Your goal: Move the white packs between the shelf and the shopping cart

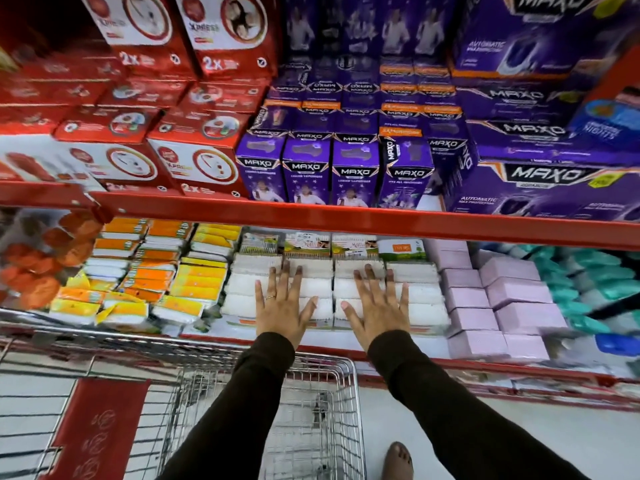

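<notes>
White packs lie stacked in several columns on the lower shelf, under the red shelf rail. My left hand rests flat on the second column with its fingers spread. My right hand lies flat on the neighbouring column, fingers spread too. Neither hand holds anything. The wire shopping cart stands directly below my arms in front of the shelf, and I see no packs in its basket.
Orange and yellow packs sit left of the white ones, pink boxes to the right, teal packs beyond them. Red boxes and purple Maxo boxes fill the upper shelf. A red cart seat flap is lower left. A bare foot stands on the floor.
</notes>
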Tool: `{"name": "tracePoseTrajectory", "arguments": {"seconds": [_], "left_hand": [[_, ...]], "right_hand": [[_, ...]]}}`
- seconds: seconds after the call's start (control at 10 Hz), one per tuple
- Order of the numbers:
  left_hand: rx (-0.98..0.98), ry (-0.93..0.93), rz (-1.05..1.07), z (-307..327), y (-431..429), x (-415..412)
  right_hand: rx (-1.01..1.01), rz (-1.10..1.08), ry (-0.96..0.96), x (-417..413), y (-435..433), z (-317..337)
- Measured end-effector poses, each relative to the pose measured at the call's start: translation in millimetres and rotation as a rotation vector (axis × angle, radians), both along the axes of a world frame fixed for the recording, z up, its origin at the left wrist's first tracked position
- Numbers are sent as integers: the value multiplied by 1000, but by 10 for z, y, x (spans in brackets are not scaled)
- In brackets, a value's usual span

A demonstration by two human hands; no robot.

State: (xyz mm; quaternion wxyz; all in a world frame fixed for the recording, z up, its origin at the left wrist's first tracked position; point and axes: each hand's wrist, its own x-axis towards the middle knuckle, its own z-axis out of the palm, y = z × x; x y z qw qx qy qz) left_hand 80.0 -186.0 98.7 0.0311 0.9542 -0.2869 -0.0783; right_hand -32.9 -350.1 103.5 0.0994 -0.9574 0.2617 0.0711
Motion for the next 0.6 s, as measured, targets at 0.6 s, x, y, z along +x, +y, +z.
{"name": "tracePoseTrajectory", "arguments": {"seconds": [0.6], "left_hand": [[-152, -41, -47, 311, 359, -83]], "right_hand": [[-84, -115, -143, -436, -166, 479]]}}
